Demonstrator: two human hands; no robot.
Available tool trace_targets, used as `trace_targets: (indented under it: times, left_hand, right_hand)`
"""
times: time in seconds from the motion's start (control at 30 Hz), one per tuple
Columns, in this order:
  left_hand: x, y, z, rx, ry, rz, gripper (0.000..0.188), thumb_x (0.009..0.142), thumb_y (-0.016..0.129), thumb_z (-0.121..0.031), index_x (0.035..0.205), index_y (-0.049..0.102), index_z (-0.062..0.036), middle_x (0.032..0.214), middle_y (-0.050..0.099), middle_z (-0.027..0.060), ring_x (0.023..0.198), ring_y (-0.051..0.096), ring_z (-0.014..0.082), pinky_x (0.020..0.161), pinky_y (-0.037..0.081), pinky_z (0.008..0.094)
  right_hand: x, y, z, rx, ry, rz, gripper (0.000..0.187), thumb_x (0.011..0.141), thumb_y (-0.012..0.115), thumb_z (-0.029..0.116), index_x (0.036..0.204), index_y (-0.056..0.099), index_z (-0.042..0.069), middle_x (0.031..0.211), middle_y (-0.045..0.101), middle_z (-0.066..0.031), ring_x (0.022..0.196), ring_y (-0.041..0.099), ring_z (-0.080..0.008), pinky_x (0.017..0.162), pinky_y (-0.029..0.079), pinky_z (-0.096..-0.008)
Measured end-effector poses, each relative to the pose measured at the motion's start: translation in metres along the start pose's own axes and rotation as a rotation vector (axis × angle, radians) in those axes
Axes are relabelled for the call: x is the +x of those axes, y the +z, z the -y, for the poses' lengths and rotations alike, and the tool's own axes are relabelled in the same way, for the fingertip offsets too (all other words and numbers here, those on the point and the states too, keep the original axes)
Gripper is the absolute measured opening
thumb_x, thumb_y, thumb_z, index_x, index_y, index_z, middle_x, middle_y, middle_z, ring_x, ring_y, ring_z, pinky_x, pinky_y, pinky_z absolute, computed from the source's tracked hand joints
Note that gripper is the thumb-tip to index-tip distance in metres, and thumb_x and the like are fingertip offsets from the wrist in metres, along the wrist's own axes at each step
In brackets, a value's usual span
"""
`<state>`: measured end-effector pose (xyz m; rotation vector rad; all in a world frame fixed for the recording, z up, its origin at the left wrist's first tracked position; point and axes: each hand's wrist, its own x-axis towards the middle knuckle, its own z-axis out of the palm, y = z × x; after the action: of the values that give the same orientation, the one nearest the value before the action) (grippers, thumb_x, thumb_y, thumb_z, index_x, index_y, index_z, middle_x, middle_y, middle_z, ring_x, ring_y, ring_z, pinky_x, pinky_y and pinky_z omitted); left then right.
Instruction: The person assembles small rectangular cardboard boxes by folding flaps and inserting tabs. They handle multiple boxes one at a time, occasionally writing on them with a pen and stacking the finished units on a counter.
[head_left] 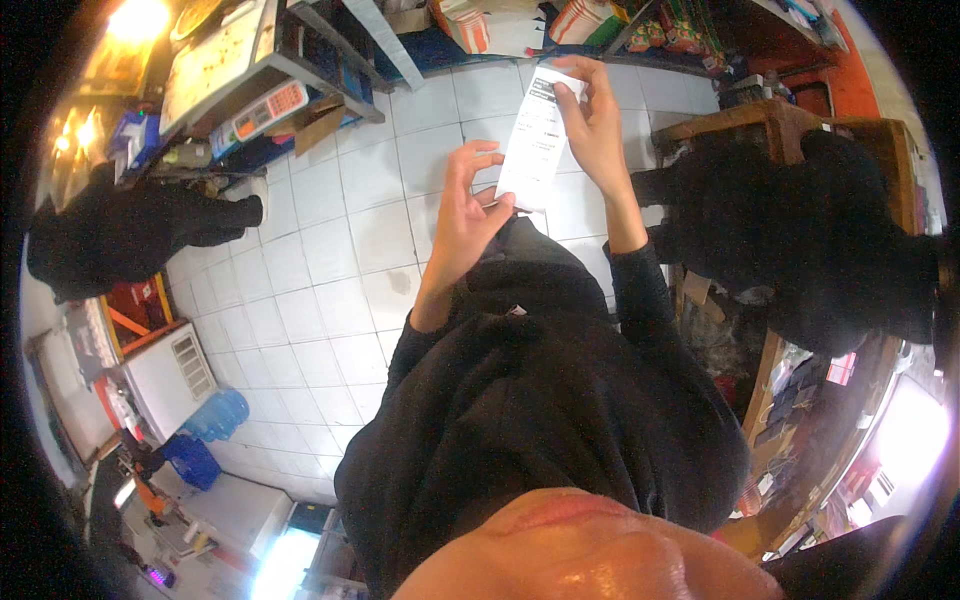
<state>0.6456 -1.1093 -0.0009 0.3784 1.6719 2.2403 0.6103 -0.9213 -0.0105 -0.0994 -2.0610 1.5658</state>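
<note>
A long white printed paper receipt (537, 150) is stretched out in front of my body, tilted a little to the right at its top. My left hand (470, 205) pinches its lower end, thumb on the front, with the index finger curled beside the left edge. At the upper right corner, my right hand (593, 125) grips the paper with the thumb across its face and the fingers behind. Both my sleeves are black.
White floor tiles (330, 260) spread below. A person in black (145, 230) is at the left, another (790, 220) at the right beside a wooden counter (770, 125). A metal-framed table (225, 70) stands upper left. A blue water bottle (218, 413) lies lower left, near a white appliance (165, 380).
</note>
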Motion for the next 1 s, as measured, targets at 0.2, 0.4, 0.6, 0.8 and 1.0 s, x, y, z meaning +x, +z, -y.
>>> trace_targets:
  times: [0.2, 0.4, 0.6, 0.8, 1.0]
  left_hand:
    - [0.139, -0.009, 0.027, 0.234, -0.223, 0.260, 0.044, 0.084, 0.054, 0.010, 0.126, 0.047, -0.0040, 0.130, 0.051, 0.0073, 0.101, 0.057, 0.0120, 0.083, 0.046, 0.0234]
    - [0.287, -0.008, 0.045, 0.419, -0.181, 0.248, 0.027, 0.085, 0.059, 0.003, 0.112, 0.060, 0.0026, 0.121, 0.057, 0.0113, 0.086, 0.060, 0.0135, 0.071, 0.047, 0.0231]
    - [0.441, 0.000, 0.072, 0.372, -0.220, 0.431, 0.041, 0.083, 0.058, 0.004, 0.123, 0.057, -0.0022, 0.116, 0.059, 0.0153, 0.081, 0.061, 0.0179, 0.070, 0.049, 0.0278]
    - [0.601, 0.006, 0.130, 0.707, -0.032, 0.427, 0.043, 0.081, 0.061, -0.002, 0.123, 0.056, -0.0032, 0.121, 0.056, 0.0193, 0.109, 0.057, 0.0325, 0.092, 0.046, 0.0385]
    - [0.714, 0.033, 0.134, 0.702, 0.093, 0.184, 0.048, 0.083, 0.060, -0.002, 0.130, 0.052, -0.0084, 0.133, 0.051, 0.0173, 0.111, 0.055, 0.0327, 0.088, 0.045, 0.0384]
  right_hand:
    - [0.111, 0.002, -0.063, -0.006, 0.123, 0.189, 0.033, 0.089, 0.057, 0.005, 0.122, 0.053, 0.010, 0.094, 0.058, -0.0084, 0.066, 0.054, -0.0110, 0.059, 0.044, -0.0253]
    - [0.228, -0.004, -0.121, -0.095, 0.254, 0.339, 0.031, 0.090, 0.057, 0.007, 0.121, 0.055, 0.010, 0.086, 0.057, -0.0058, 0.060, 0.049, -0.0061, 0.054, 0.041, -0.0245]
    - [0.350, -0.027, -0.180, -0.190, 0.294, 0.350, 0.033, 0.089, 0.058, 0.006, 0.121, 0.055, 0.011, 0.087, 0.064, -0.0100, 0.075, 0.061, -0.0176, 0.067, 0.047, -0.0301]
    - [0.466, -0.066, -0.273, -0.179, 0.313, 0.158, 0.021, 0.092, 0.055, 0.010, 0.110, 0.064, 0.006, 0.086, 0.064, -0.0053, 0.075, 0.059, -0.0121, 0.064, 0.046, -0.0237]
    - [0.671, -0.079, -0.375, -0.380, 0.005, -0.132, 0.023, 0.092, 0.056, 0.021, 0.107, 0.067, 0.008, 0.096, 0.067, -0.0140, 0.088, 0.060, -0.0217, 0.075, 0.046, -0.0345]
